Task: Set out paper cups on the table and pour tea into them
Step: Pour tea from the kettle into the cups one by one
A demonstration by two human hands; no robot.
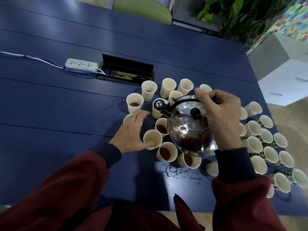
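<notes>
My right hand (218, 112) grips the black handle of a shiny steel kettle (188, 129), tilted left with its spout (160, 105) over a cream paper cup (156, 112). Several cream paper cups stand around the kettle on the blue table (58, 105); some hold brown tea, such as one cup (134, 104) at the left and another (165, 152) near me. My left hand (131, 132) hovers with fingers spread and relaxed; its thumb touches an empty cup (152, 139). It covers part of another cup.
Many empty cups (266, 147), some with patterned sides, crowd the table's right edge. Spilled liquid (173, 170) glistens near the front. A white power strip (81, 64) with cables and an open cable box (126, 72) lie at the back left. A green chair (143, 9) stands beyond.
</notes>
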